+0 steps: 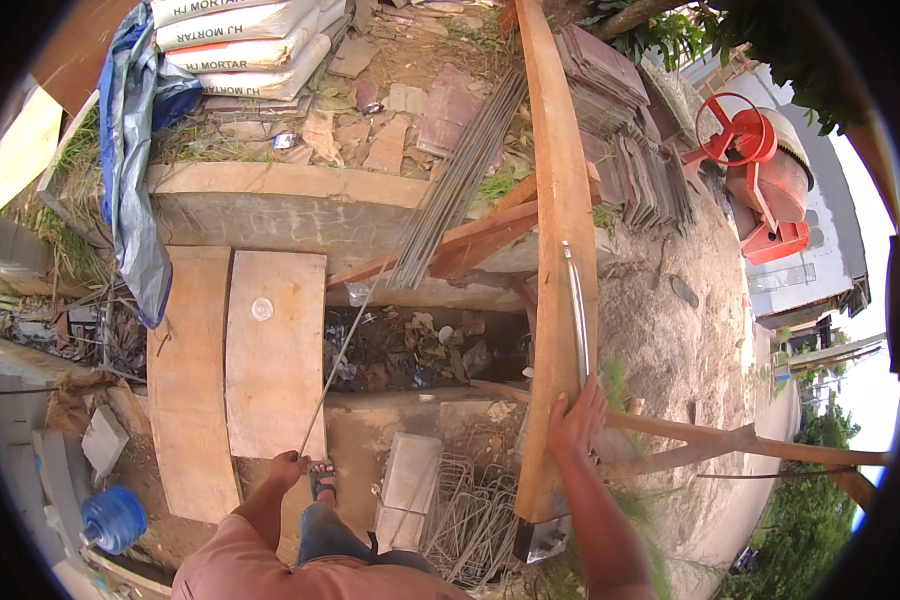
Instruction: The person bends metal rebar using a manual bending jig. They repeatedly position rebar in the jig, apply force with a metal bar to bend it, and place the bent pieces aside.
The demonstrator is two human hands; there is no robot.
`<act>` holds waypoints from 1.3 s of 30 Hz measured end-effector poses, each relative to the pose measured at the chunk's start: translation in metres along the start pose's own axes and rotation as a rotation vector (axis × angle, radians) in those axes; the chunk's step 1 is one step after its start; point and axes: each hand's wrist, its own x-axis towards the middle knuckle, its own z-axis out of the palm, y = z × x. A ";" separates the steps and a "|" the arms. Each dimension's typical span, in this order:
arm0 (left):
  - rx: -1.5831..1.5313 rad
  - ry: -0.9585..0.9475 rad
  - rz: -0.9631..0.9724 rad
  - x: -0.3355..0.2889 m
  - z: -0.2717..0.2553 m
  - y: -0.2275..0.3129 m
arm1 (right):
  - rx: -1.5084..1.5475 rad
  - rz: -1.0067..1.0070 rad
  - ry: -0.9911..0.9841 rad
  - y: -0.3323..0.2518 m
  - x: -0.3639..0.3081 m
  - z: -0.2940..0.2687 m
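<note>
A person's left hand (288, 468) clenches a thin metal rod (343, 352) slanting far toward bundled rods (465, 180), while the right hand (577, 415) lies on a wooden beam (553, 270) at right, by the near end of a silver bar (578, 310); whether it grips that cannot be told

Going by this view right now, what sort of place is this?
Likely a small outdoor building site: a drum-type mixer stands at right, white sacks are stacked at upper left, and a bundle of thin metal rods lies between.
</note>
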 end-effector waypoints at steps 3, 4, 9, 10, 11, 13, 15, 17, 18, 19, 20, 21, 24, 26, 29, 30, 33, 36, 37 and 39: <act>-0.234 0.036 0.043 0.010 -0.010 0.035 | 0.009 0.022 0.009 0.000 0.004 -0.003; -0.202 0.092 0.117 0.020 -0.011 0.037 | 0.020 0.032 0.007 -0.005 0.005 -0.008; 0.104 0.517 0.402 -0.007 -0.037 0.078 | 0.070 0.016 0.034 -0.007 0.010 -0.007; 0.119 0.552 0.419 -0.024 -0.043 0.079 | 0.065 0.010 0.057 -0.003 0.011 -0.002; 0.136 0.589 0.438 -0.044 -0.050 0.076 | 0.062 0.007 0.080 -0.002 0.013 0.001; 0.181 0.650 0.486 -0.081 -0.065 0.052 | 0.074 0.009 0.110 -0.001 0.011 0.003; 0.183 0.634 0.489 -0.120 -0.080 0.039 | 0.099 0.026 0.127 0.002 0.007 0.002; 0.151 0.627 0.509 -0.157 -0.092 0.044 | 0.139 0.027 0.125 0.004 -0.002 0.002; 0.127 0.629 0.520 -0.169 -0.098 0.047 | 0.151 0.028 0.113 0.000 -0.003 -0.003; 0.055 0.599 0.564 -0.168 -0.102 0.044 | 0.161 0.034 0.102 -0.004 -0.002 -0.010; 0.055 0.571 0.604 -0.169 -0.108 0.048 | 0.173 0.030 0.091 -0.009 -0.001 -0.012; 0.056 0.540 0.646 -0.170 -0.112 0.054 | 0.182 0.032 0.102 -0.011 -0.002 -0.012; -0.001 0.306 0.539 -0.192 -0.119 0.090 | 0.187 0.039 0.135 -0.011 0.001 -0.007; -0.119 0.098 0.402 -0.207 -0.114 0.112 | 0.165 0.056 0.153 -0.006 0.001 -0.002; -0.222 -0.092 0.316 -0.204 -0.102 0.116 | 0.144 0.098 0.192 0.004 0.005 0.009; -0.251 -0.141 0.294 -0.201 -0.097 0.113 | 0.144 0.116 0.186 0.010 0.007 0.012; -0.380 -0.301 0.208 -0.153 -0.099 0.073 | 0.172 0.126 0.152 -0.005 0.022 0.030; -0.363 -0.396 0.318 -0.172 -0.095 0.081 | 0.231 0.170 0.107 -0.002 0.027 0.030; -0.326 -0.429 0.376 -0.155 -0.095 0.079 | 0.310 0.188 0.096 -0.004 0.029 0.019; -0.637 -0.631 0.118 -0.168 -0.086 0.088 | 0.416 0.232 0.030 -0.001 0.016 0.006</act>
